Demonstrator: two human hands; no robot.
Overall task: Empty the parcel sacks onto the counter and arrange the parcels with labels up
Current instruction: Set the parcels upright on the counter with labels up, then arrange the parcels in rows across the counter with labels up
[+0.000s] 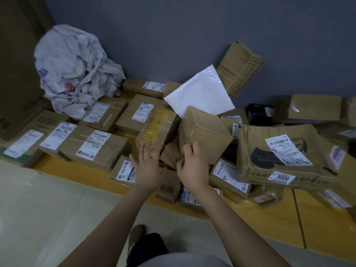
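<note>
Several brown cardboard parcels lie on a low yellow counter against a grey wall. My right hand grips the near lower edge of a plain small box, which is tilted with no label showing. My left hand has straight fingers touching the near end of a tape-wrapped parcel. A crumpled white sack sits at the back left. A white poly mailer leans behind the small box.
Labelled boxes lie in a row to the left, labels up. A large crushed box marked 3008 lies on the right, a black parcel behind it. A tall carton stands far left. Pale tiled floor lies below.
</note>
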